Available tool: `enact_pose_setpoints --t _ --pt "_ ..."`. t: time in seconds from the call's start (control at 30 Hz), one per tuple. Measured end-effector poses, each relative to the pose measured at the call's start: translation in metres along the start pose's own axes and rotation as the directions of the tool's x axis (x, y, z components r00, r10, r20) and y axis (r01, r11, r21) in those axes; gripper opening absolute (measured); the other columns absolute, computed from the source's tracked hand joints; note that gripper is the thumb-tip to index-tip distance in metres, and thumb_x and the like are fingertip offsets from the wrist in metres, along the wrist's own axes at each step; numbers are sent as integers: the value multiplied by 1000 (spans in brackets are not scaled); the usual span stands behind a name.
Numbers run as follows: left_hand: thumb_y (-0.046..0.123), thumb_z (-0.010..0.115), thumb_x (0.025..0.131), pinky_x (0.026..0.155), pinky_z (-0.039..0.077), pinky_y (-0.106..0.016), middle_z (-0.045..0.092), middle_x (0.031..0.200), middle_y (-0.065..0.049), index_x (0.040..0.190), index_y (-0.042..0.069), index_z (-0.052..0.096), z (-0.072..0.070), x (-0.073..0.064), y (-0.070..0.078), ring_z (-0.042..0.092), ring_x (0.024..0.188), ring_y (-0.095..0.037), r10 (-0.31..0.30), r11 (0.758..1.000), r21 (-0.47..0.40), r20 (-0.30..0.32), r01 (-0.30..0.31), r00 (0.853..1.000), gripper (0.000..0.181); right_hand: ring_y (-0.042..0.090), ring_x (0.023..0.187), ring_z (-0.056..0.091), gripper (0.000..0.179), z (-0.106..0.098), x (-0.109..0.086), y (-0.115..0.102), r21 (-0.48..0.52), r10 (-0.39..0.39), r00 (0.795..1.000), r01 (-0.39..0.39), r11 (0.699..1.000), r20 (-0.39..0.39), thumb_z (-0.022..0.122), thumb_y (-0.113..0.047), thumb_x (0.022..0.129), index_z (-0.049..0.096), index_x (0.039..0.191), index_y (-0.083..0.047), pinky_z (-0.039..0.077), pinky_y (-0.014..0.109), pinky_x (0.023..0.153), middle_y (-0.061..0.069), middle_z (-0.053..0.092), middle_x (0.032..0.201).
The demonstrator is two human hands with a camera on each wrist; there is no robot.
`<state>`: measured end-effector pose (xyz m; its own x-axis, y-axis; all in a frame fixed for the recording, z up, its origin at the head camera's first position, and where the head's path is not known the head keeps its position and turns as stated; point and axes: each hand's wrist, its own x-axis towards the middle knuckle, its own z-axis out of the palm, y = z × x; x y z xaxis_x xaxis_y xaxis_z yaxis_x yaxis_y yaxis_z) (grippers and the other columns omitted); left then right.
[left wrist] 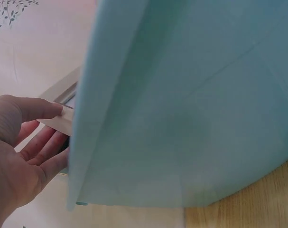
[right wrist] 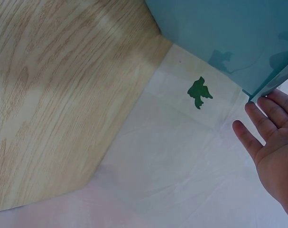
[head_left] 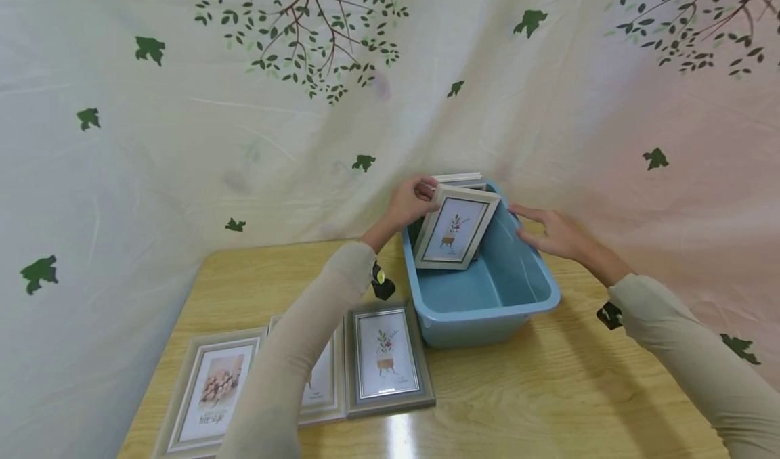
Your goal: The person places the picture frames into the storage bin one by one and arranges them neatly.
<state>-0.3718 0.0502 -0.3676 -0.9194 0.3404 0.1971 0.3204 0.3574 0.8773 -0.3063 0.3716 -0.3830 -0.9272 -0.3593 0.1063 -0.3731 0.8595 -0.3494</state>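
Observation:
My left hand (head_left: 411, 203) pinches the upper left corner of a cream picture frame (head_left: 429, 239), which leans inside a blue plastic tub (head_left: 487, 317). In the left wrist view the thumb lies on the edge of the frame (left wrist: 63, 121), with the other fingers behind it; the tub wall (left wrist: 181, 114) hides the rest. My right hand (head_left: 554, 234) is at the tub's right rim, fingers extended and fingertips against it. The right wrist view also has the straight fingers (right wrist: 262, 121) at the rim. Behind the held frame, more frames (head_left: 457, 177) stand at the tub's far end.
On the wooden table (head_left: 518, 405), left of the tub, lie a silver-grey frame (head_left: 390, 405), a frame partly hidden by my left sleeve (head_left: 329, 391), and a frame with a pinkish picture (head_left: 213, 391). A leaf-printed cloth (head_left: 292, 161) hangs behind the table.

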Motion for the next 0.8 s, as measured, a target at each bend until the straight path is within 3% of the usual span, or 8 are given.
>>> enact_pose_setpoints --t 0.07,0.13,0.27,0.37,0.6,0.7,0.73,0.8 --pt "1 74 89 79 61 -30 68 114 -19 123 2 64 -2 1 2 67 99 -27 -2 1000 -18 -4 2 1000 36 32 90 63 59 -1 1 0 1 -6 1000 6 1000 -6 58 -31 102 42 156 -12 45 37 64 26 48 152" --pt "1 74 89 77 61 -30 68 112 -19 122 2 64 -4 2 4 67 97 -26 -7 999 -33 -2 7 1000 35 29 84 63 59 -1 1 0 4 -6 1000 6 1000 -11 58 -31 102 42 156 -13 43 36 62 25 48 152" --pt "0 75 88 76 61 -29 67 111 -19 121 1 65 -7 2 5 67 95 -26 -9 999 -40 2 9 1000 34 18 55 47 59 -3 0 -2 25 -7 1000 7 1000 -1 58 -30 103 41 156 -13 36 33 51 25 48 152" --pt "-2 75 87 78 61 -30 68 110 -20 119 0 67 -9 2 5 66 96 -27 9 1000 -28 -3 -9 1000 34 14 52 43 60 -3 -1 -4 25 -9 1000 9 1000 14 57 -32 103 39 157 -12 34 32 49 26 47 153" --pt "-4 77 85 85 58 -33 69 106 -20 115 -1 70 -14 0 -2 66 97 -30 58 998 34 -4 -58 998 31 14 47 35 60 -2 -1 -2 17 4 1000 -4 1000 11 56 -33 104 39 157 -13 32 30 44 31 62 133" --pt "-4 77 85 86 58 -32 70 107 -21 116 -1 71 -15 -1 -10 68 99 -32 70 997 20 -7 -70 997 32 14 50 42 60 -1 -2 -1 18 2 1000 -3 1000 14 55 -33 104 39 157 -11 34 31 46 32 57 140" --pt "-3 77 86 85 58 -32 70 107 -20 117 -1 71 -15 -1 -12 68 99 -33 72 997 15 -11 -72 997 32 15 50 41 60 -1 -2 -1 18 5 1000 -5 1000 17 55 -33 104 38 157 -11 34 30 46 32 61 134" --pt "-2 78 86 84 59 -31 71 107 -20 117 0 72 -15 -1 -16 69 99 -32 73 997 5 -25 -73 997 32 16 51 45 60 -1 -2 -2 25 -1 1000 0 1000 19 55 -33 104 38 157 -10 35 31 48 32 54 143"
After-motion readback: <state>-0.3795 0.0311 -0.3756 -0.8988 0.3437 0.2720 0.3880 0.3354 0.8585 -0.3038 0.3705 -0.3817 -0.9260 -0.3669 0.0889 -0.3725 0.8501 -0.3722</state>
